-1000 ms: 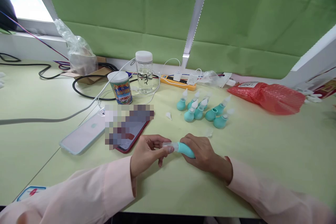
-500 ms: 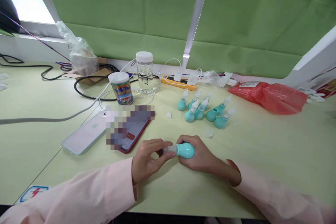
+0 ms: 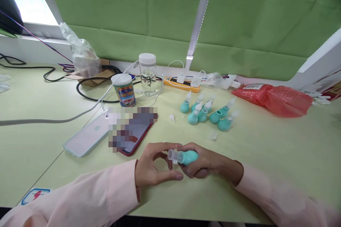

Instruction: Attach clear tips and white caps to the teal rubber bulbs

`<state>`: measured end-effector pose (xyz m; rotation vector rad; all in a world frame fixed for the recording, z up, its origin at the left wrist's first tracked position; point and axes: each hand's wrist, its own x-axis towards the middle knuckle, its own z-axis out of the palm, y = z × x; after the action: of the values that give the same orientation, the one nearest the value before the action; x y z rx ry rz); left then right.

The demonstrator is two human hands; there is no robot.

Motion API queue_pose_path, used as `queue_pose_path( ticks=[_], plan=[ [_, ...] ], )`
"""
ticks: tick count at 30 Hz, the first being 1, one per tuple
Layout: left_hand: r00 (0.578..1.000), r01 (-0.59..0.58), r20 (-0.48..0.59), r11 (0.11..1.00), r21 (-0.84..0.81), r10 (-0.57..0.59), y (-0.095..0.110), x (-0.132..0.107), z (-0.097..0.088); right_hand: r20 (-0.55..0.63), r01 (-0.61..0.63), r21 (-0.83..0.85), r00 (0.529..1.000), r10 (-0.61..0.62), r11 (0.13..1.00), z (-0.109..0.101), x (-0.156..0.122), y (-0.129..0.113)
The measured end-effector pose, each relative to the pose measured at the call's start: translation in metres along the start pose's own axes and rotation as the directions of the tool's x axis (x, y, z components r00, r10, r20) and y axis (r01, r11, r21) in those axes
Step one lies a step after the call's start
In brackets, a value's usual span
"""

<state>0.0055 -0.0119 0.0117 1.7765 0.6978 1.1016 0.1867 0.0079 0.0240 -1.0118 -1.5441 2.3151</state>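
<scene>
My right hand (image 3: 204, 161) wraps round the teal bulb of a nasal aspirator (image 3: 189, 157). Its clear plastic neck points left, with an open end and a small side tab. Around that neck my left hand (image 3: 157, 165) curves with thumb and fingers apart, gripping nothing. Beyond the hands, several more teal aspirators (image 3: 193, 117) stand in a group, most with white tips. One bulb (image 3: 215, 116) among them has a bare opening. A small white tip (image 3: 172, 118) lies on the table, and a clear plastic piece (image 3: 212, 135) lies nearer the right hand.
Left of the hands lie a phone in a red case (image 3: 138, 134) and one in a pale case (image 3: 87, 133). Behind them stand a noodle cup (image 3: 124, 92) and a lidded bottle (image 3: 147, 74). A yellow power strip (image 3: 183, 85) and a red bag (image 3: 274, 99) are further back.
My left thumb and fingers have spread away from the aspirator's clear neck. The right hand has shifted its grip on the bulb, turning the aspirator slightly.
</scene>
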Motion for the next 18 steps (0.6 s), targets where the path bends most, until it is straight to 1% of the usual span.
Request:
queue_pose_path(
  ticks=[2, 3, 4, 5, 6, 7, 8, 9, 10, 11, 12, 13, 14, 15, 16, 18],
  plan=[
    [1.0, 0.009, 0.028, 0.999, -0.036, -0.008, 0.003, -0.001, 0.0, 0.145, 0.011, 0.13, 0.989, -0.03, 0.991, -0.002, 0.001, 0.002],
    [1.0, 0.009, 0.024, 1.0, -0.028, -0.009, 0.004, -0.001, 0.0, 0.201, 0.011, 0.162, 0.979, -0.044, 0.987, -0.003, 0.001, 0.003],
    [1.0, 0.01, 0.004, 1.0, -0.018, -0.01, 0.004, -0.001, -0.001, 0.239, 0.014, 0.175, 0.969, -0.057, 0.984, -0.004, 0.002, 0.003],
    [0.999, 0.013, -0.034, 1.0, -0.01, -0.013, 0.004, -0.001, -0.002, 0.247, 0.03, 0.172, 0.966, -0.073, 0.985, -0.005, 0.002, 0.001],
    [0.995, 0.014, -0.103, 1.0, -0.001, -0.014, 0.004, 0.0, -0.002, 0.222, 0.065, 0.149, 0.97, -0.097, 0.987, -0.006, 0.002, -0.001],
    [0.982, 0.018, -0.188, 1.0, 0.015, -0.015, 0.004, 0.001, -0.003, 0.159, 0.12, 0.099, 0.978, -0.135, 0.988, -0.007, 0.003, -0.004],
    [0.961, 0.018, -0.277, 0.999, 0.035, -0.007, 0.003, 0.001, -0.004, 0.061, 0.191, 0.015, 0.98, -0.192, 0.981, -0.008, 0.003, -0.008],
    [0.934, 0.019, -0.356, 0.998, 0.054, 0.002, 0.003, 0.002, -0.004, -0.054, 0.26, -0.111, 0.962, -0.267, 0.959, -0.009, 0.003, -0.012],
    [0.91, 0.028, -0.414, 0.998, 0.063, 0.0, 0.002, 0.002, -0.003, -0.157, 0.301, -0.275, 0.923, -0.352, 0.913, -0.009, 0.004, -0.016],
    [0.893, 0.044, -0.45, 0.997, 0.056, -0.015, 0.002, 0.003, -0.003, -0.234, 0.3, -0.456, 0.868, -0.438, 0.838, -0.009, 0.005, -0.019],
    [0.886, 0.066, -0.462, 0.997, 0.034, -0.042, 0.002, 0.003, -0.002, -0.268, 0.258, -0.622, 0.817, -0.51, 0.74, -0.008, 0.006, -0.021],
    [0.887, 0.091, -0.454, 0.996, 0.003, -0.079, 0.001, 0.003, -0.001, -0.266, 0.196, -0.752, 0.784, -0.561, 0.63, -0.007, 0.008, -0.021],
    [0.892, 0.12, -0.434, 0.992, -0.035, -0.123, 0.001, 0.003, 0.001, -0.243, 0.136, -0.839, 0.772, -0.587, 0.526, -0.006, 0.011, -0.021],
    [0.899, 0.154, -0.401, 0.985, -0.081, -0.174, 0.001, 0.002, 0.002, -0.216, 0.092, -0.891, 0.775, -0.594, 0.444, -0.004, 0.014, -0.019],
    [0.906, 0.179, -0.363, 0.974, -0.135, -0.217, 0.0, 0.002, 0.002, -0.192, 0.066, -0.92, 0.783, -0.591, 0.387, -0.002, 0.018, -0.017],
    [0.917, 0.202, -0.287, 0.944, -0.263, -0.276, -0.001, 0.0, 0.003, -0.15, 0.053, -0.945, 0.806, -0.572, 0.324, -0.001, 0.025, -0.011]
  ],
)
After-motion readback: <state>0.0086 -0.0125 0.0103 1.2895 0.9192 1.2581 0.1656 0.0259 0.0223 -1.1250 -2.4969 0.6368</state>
